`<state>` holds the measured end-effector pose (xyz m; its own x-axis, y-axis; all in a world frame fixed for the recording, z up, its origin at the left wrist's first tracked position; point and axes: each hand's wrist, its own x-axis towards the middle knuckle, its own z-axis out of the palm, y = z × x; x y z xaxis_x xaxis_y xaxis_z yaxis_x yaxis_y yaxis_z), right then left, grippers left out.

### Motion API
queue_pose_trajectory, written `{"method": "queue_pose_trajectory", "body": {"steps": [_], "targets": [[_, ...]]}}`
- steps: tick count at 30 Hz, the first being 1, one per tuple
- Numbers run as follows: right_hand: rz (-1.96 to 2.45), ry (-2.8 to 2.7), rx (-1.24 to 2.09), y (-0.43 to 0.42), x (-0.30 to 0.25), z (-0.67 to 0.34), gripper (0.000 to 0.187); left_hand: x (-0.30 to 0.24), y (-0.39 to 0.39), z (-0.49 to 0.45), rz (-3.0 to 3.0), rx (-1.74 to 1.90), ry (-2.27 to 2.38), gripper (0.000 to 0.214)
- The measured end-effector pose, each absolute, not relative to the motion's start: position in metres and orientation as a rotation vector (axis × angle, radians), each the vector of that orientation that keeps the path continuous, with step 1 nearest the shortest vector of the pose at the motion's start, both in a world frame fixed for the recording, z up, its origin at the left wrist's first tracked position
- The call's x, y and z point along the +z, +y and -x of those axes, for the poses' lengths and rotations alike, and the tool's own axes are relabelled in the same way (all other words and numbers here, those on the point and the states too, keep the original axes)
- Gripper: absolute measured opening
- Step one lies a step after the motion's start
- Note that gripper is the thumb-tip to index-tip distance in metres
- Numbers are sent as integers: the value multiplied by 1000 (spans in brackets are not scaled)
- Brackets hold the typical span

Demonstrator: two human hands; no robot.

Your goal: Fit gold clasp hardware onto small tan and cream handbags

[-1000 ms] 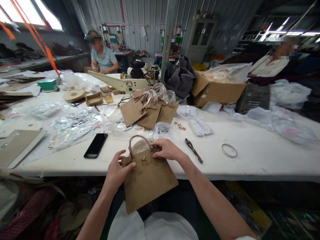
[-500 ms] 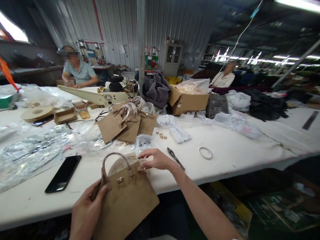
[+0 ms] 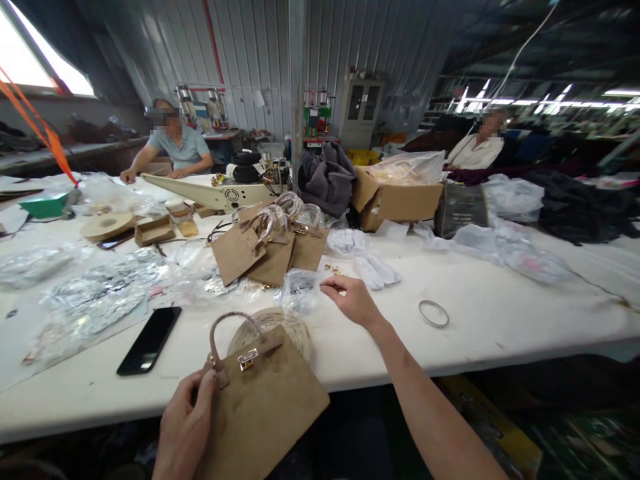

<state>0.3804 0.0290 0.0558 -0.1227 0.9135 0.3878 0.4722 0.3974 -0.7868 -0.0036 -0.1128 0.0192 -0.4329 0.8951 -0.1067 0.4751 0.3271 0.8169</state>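
My left hand (image 3: 185,427) grips the top left corner of a small tan suede handbag (image 3: 270,407) with a looped handle and a gold clasp. The bag hangs over the near edge of the white table (image 3: 500,320). Behind it lies a flat coil of pale cord (image 3: 287,325). My right hand (image 3: 353,301) is off the bag and out over the table, fingers curled into a pinch beside a crumpled clear plastic bag (image 3: 299,291). Small gold fittings (image 3: 334,270) lie just beyond its fingertips. I cannot see what the pinch holds.
A black phone (image 3: 150,339) lies left of the bag and a thin metal ring (image 3: 433,313) to the right. Further back are stacked tan bags (image 3: 265,250), white gloves (image 3: 377,270), a cardboard box (image 3: 400,200) and foil sheets (image 3: 95,293). Two seated people (image 3: 175,147) (image 3: 475,150) work across the table.
My right hand let go of the bag's top and moved forward and right toward the plastic bag and gold fittings. My left hand alone keeps the bag, which has dropped lower.
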Motion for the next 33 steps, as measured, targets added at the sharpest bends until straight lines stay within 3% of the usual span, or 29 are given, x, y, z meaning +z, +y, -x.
{"method": "queue_pose_trajectory", "body": {"steps": [3, 8, 12, 19, 24, 33], "targets": [[1191, -1995, 560, 34, 46, -358, 13, 24, -112, 2, -1155, 889, 2052, 70], [1379, -2178, 288, 40, 7, -333, 42, 33, -114, 4, -1001, 969, 2009, 71], [1398, -2165, 311, 37, -12, -328, 25, 36, -119, 6, -822, 1139, 1948, 60], [1353, -2083, 277, 35, -2, -327, 23, 24, -124, 0, -801, 1378, 1669, 26], [1200, -1962, 254, 39, 30, -299, 16, 13, -124, -3, -578, 1415, 1542, 58], [1187, -2243, 341, 45, 36, -235, 18, 3, -116, 14, -393, 1347, 1312, 51]]}}
